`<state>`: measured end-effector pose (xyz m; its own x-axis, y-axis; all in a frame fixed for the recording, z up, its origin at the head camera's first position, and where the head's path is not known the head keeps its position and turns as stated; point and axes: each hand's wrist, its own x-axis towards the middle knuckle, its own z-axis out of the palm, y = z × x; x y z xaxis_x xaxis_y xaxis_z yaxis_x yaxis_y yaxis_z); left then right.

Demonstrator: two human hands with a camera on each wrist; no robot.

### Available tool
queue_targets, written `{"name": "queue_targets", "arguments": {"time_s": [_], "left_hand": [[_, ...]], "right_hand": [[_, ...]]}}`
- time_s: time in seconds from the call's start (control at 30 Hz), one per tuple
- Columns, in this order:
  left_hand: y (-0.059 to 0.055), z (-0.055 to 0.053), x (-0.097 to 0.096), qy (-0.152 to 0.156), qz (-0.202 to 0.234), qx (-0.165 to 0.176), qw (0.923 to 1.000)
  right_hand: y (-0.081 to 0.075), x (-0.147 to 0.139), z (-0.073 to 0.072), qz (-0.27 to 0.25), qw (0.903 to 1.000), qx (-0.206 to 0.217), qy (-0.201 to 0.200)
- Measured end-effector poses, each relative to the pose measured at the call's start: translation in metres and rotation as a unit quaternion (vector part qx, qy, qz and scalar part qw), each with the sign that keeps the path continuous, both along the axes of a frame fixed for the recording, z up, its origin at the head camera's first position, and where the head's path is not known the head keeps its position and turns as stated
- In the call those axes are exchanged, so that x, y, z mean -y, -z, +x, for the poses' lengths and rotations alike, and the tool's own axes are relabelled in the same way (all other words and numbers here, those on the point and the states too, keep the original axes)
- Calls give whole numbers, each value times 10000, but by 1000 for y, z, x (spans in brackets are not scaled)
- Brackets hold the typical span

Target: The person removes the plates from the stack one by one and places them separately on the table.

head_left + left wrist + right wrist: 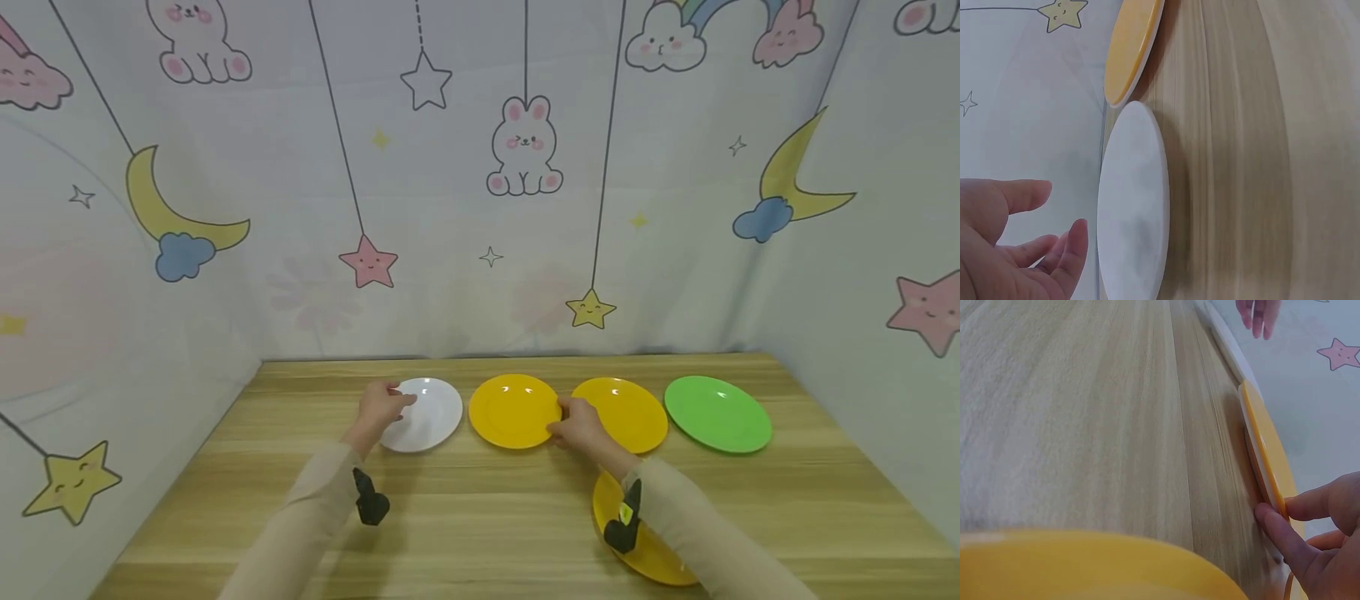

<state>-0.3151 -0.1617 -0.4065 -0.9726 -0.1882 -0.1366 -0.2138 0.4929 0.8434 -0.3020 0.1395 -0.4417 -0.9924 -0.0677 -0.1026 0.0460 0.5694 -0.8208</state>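
My left hand (382,408) hovers over the left side of a white plate (435,415). In the left wrist view its thumb and fingers are apart, with a gap between them and the white plate (1136,206). My right hand (583,429) pinches the right rim of a yellow plate (513,410) just right of the white one. The right wrist view has the thumb and a finger on either side of the yellow rim (1267,450), which tilts up slightly off the wood. Behind the right hand lies a second yellow plate (628,408), partly covered by it.
A green plate (717,414) ends the row on the right. Nearer the front, another yellow plate (654,560) lies partly under the right forearm. The wooden table (465,525) meets a patterned cloth backdrop (450,192) behind the plates and at both sides.
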Motion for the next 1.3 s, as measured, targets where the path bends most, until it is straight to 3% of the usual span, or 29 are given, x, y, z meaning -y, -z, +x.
{"name": "queue_targets", "arguments": {"time_s": [0.37, 0.67, 0.8, 0.83, 0.93, 1.03, 1.07, 1.3], "left_hand": [[5, 4, -41, 574, 331, 24, 9978], [13, 3, -61, 849, 287, 166, 9958], [20, -4, -63, 878, 269, 239, 9955], [32, -13, -61, 1000, 312, 118, 9944], [37, -17, -63, 1067, 222, 121, 9940], [32, -14, -68, 1071, 123, 108, 9941], [21, -6, -72, 990, 12, 213, 9949], [14, 4, -79, 1093, -408, 260, 9928]], "right_hand": [[0, 0, 0, -23, 10000, 46, 5], [1, 0, 1, 6, 10000, -9, 24], [1, 1, 0, 29, 10000, 1, 46], [1, 0, 0, 26, 10000, 10, 58], [1, 0, 0, 53, 10000, -13, 19], [1, -1, -1, 46, 10000, -43, 17], [0, -1, -1, 36, 10000, -48, 31], [0, -1, 2, 48, 9998, -177, -56]]}}
